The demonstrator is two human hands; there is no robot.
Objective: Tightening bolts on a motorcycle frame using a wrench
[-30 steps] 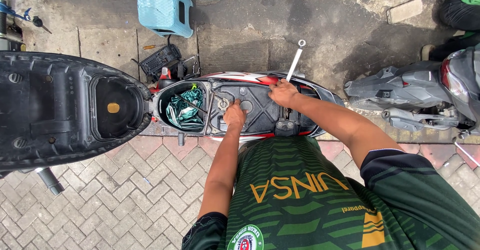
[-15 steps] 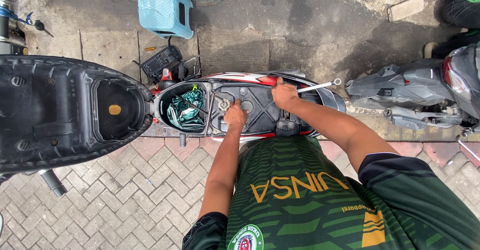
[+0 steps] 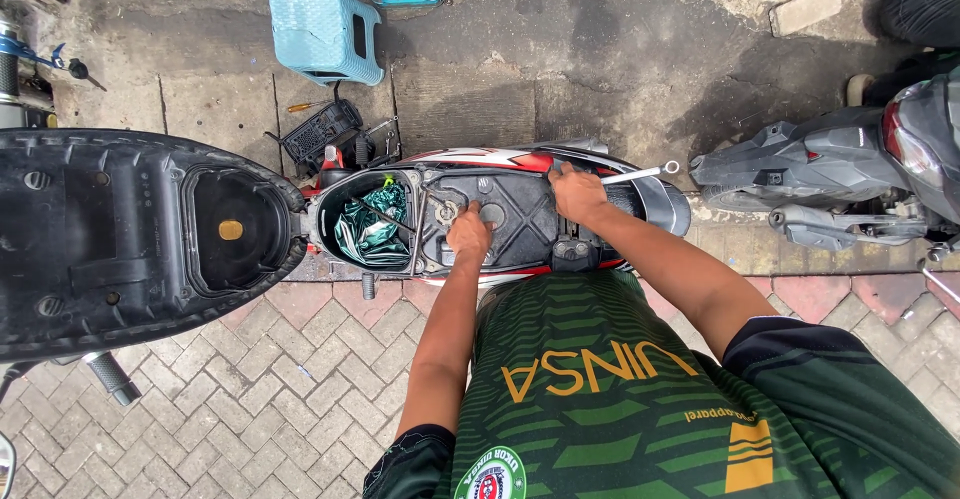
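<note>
Since a second ago, when the wrench (image 3: pixel 636 173) in your right hand (image 3: pixel 578 192) stood upright, it has swung down to lie nearly level, pointing away to the right — a turn on a fastener at the scooter's open underseat compartment (image 3: pixel 500 221), by my reading. Your right hand stays clamped on the wrench; your left hand (image 3: pixel 468 233) rests fingers-down on the tray, gripping nothing that I can see. Left of both hands the raised seat (image 3: pixel 120 224) hangs open. Beyond your hands lie cracked concrete and a blue stool (image 3: pixel 325 31); under you, brick paving (image 3: pixel 270 399).
</note>
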